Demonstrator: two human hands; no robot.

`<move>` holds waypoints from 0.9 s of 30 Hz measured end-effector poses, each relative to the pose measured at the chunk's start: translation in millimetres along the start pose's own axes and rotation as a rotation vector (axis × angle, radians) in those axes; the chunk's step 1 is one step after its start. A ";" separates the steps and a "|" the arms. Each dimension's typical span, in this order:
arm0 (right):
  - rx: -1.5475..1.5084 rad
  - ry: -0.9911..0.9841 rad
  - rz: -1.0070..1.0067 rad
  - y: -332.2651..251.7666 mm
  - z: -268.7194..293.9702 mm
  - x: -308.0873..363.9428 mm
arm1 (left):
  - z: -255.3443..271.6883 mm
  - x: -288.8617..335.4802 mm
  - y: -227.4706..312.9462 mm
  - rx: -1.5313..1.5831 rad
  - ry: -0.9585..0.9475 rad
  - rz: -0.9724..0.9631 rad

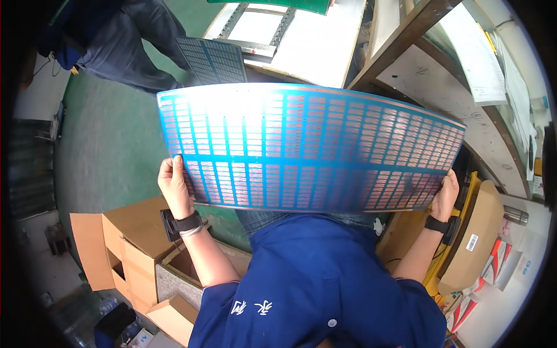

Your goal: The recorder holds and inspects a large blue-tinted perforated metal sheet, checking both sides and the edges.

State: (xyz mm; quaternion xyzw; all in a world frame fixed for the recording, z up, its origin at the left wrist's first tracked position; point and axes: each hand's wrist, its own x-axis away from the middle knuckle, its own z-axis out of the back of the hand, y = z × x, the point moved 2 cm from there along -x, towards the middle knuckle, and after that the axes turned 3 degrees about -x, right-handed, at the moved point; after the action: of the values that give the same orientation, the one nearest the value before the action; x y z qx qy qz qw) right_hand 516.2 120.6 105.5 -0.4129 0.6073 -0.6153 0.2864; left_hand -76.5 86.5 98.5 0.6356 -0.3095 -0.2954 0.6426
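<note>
Hands are seen at the two lower corners of a large blue panel [310, 148], which is held up flat in front of the wearer, above the lap. The panel is covered in rows of small copper-coloured rectangles set in a grid, and glare from above washes out its upper left part. It looks bowed, though that may be only the lens.

The left hand [173, 185] is closed on the panel's lower left edge, with the thumb laid on the near face and the fingers hidden behind. The right hand [445, 194] is clamped on the lower right corner in the same way, its fingers likewise hidden behind the sheet. A dark band is worn on each wrist.

A blue jacket [316, 284] is seen below the panel, filling the lower middle of the view. Open cartons [130, 243] are stood on the floor to the left, just beside the left forearm. A second panel [213, 59] of a darker tone is seen beyond the top edge of the held one, leaning near a white table [325, 46]. Another person [116, 40] in dark clothing is stood at the upper left on the green floor [110, 145]. Yellow and brown packaging [476, 243] is piled at the right, under the right forearm.
</note>
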 end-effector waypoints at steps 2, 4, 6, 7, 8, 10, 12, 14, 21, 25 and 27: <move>0.033 -0.045 -0.106 -2.1 -7.0 1.5 | 4.6 -1.1 -2.7 -0.146 0.013 0.025; 0.083 -0.100 -0.105 -2.0 -7.4 1.9 | 10.2 -2.4 -9.3 -0.344 0.047 0.053; 0.132 -0.150 -0.106 -3.1 -9.6 2.7 | 15.6 -2.1 -13.2 -0.359 0.061 0.068; 0.165 -0.166 -0.098 -6.3 -13.9 3.9 | 19.2 -2.5 -15.5 -0.373 0.075 0.079; 0.199 -0.184 -0.090 -9.1 -17.3 4.9 | 23.5 -4.1 -19.8 -0.390 0.080 0.060; 0.216 -0.209 -0.085 -12.3 -19.5 6.0 | 28.7 -3.6 -23.6 -0.396 0.083 0.075; 0.232 -0.231 -0.078 -16.4 -21.7 7.0 | 31.9 -3.3 -25.2 -0.419 0.082 0.104; 0.214 -0.262 -0.116 -20.2 -25.1 8.4 | 34.7 -3.6 -27.8 -0.431 0.102 0.105; 0.216 -0.379 -0.114 -33.6 -32.1 10.6 | 51.4 -3.8 -35.9 -0.444 0.134 0.125; 0.136 -0.444 -0.124 -39.6 -40.5 15.6 | 59.5 -4.8 -38.4 -0.459 0.142 0.133; 0.113 -0.462 -0.113 -41.5 -45.5 18.3 | 64.7 -5.3 -41.1 -0.478 0.144 0.123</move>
State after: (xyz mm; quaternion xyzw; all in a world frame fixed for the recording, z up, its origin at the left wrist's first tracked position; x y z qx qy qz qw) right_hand 474.4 132.3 152.9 -0.5595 0.4662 -0.5524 0.4055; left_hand -129.3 48.8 57.3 0.4649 -0.2224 -0.2747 0.8118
